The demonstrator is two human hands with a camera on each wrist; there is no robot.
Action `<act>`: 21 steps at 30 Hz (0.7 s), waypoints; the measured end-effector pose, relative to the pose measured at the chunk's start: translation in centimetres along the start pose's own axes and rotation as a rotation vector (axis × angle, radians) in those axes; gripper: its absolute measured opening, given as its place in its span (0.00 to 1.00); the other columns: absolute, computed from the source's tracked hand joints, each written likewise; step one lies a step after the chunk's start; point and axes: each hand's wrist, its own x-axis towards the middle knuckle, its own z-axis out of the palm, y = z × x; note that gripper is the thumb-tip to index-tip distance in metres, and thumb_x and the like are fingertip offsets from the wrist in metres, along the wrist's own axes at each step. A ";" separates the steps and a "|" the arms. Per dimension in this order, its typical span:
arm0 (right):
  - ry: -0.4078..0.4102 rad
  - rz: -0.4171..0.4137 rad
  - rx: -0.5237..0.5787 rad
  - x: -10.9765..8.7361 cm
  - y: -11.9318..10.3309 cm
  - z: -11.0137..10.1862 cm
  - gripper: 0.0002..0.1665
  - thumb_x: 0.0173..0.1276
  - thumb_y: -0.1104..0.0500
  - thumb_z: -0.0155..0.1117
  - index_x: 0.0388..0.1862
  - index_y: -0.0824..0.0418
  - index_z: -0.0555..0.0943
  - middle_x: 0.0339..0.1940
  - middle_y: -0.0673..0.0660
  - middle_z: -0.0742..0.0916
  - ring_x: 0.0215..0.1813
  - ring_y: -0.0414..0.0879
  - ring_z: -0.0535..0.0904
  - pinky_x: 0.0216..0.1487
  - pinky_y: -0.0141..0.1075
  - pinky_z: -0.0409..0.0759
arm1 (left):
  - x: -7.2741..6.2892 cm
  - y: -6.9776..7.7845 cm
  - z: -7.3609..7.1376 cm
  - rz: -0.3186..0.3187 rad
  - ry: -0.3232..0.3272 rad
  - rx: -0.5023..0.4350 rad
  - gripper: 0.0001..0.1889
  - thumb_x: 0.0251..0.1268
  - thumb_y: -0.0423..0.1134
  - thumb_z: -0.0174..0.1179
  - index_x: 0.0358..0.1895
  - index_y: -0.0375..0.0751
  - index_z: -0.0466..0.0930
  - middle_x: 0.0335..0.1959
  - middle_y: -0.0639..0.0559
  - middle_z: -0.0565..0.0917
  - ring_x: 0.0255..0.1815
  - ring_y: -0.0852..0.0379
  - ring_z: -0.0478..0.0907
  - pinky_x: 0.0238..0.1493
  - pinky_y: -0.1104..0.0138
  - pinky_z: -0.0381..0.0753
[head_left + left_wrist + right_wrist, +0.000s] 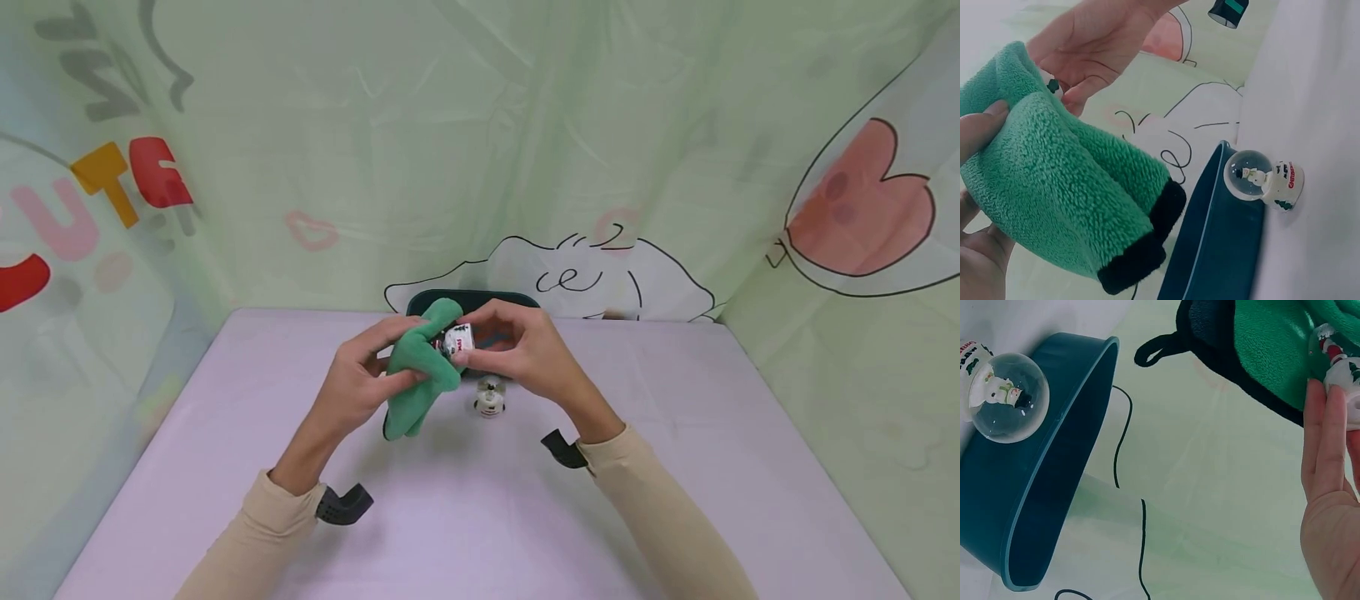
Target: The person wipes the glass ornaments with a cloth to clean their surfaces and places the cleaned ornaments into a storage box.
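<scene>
Right hand (536,358): fingers pinch the white base of a small snow globe with a clear dome, red lettering and a red-and-white striped figure inside (461,337); globe is up off the counter, dome end in among the cloth folds. Left hand (356,383): thumb in front, other fingers behind, gripping a folded green plush cloth with black edging (407,408), so fabric sits against the globe; exact contact under the folds is hidden. Step in hand reads as working the cloth over the globe, my judgement. To do it well: right fingers low on the base, off the clear dome, firm but not squeezing, since a smooth dome would probably slip and smudge. Left fingers best cup plush round the curve, light even pressure, turning the globe a little at a time so each side meets fabric. Black hanging loop (1159,350) and stiff-looking edging best go clear of the dome. Work low over the counter (637,500), in case it slips. Watch the second snow globe, white base with a snowman inside (491,400), upright just below the hands; a dangling corner could tip it. Behind it, near the printed curtain (337,167), dark teal plastic tub (1225,244).
</scene>
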 end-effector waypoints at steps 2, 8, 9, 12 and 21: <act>0.003 0.040 -0.023 0.0 -0.1 0.0 0.16 0.61 0.58 0.79 0.48 0.54 0.85 0.41 0.52 0.89 0.40 0.49 0.87 0.40 0.41 0.88 | 0.0 0.0 0.0 -0.003 -0.001 0.015 0.29 0.58 0.20 0.69 0.65 0.36 0.78 0.61 0.46 0.80 0.63 0.51 0.76 0.52 0.61 0.86; 0.008 0.150 -0.045 0.0 0.1 -0.1 0.11 0.64 0.55 0.76 0.44 0.54 0.85 0.38 0.53 0.89 0.34 0.53 0.86 0.37 0.37 0.86 | -0.1 0.1 0.1 -0.014 -0.008 0.054 0.29 0.57 0.21 0.70 0.65 0.37 0.79 0.63 0.46 0.80 0.65 0.51 0.75 0.54 0.60 0.85; 0.008 0.157 -0.042 0.0 0.1 -0.1 0.11 0.65 0.55 0.75 0.44 0.54 0.85 0.39 0.53 0.89 0.34 0.54 0.86 0.37 0.37 0.86 | -0.1 0.1 0.2 -0.016 -0.008 0.053 0.29 0.57 0.21 0.70 0.65 0.37 0.78 0.63 0.46 0.79 0.65 0.51 0.75 0.54 0.60 0.85; 0.001 0.160 -0.021 0.1 0.3 -0.1 0.11 0.66 0.56 0.74 0.45 0.55 0.85 0.40 0.54 0.89 0.36 0.55 0.86 0.39 0.37 0.86 | -0.1 0.2 0.2 -0.026 -0.004 0.043 0.30 0.58 0.22 0.70 0.65 0.38 0.78 0.63 0.46 0.79 0.65 0.51 0.75 0.54 0.61 0.85; -0.015 0.135 0.088 0.0 0.5 -0.1 0.17 0.64 0.63 0.76 0.51 0.59 0.85 0.48 0.58 0.86 0.45 0.53 0.87 0.46 0.40 0.87 | 0.1 0.3 0.2 -0.030 0.008 0.027 0.30 0.58 0.21 0.70 0.65 0.39 0.77 0.61 0.46 0.79 0.60 0.52 0.77 0.53 0.61 0.86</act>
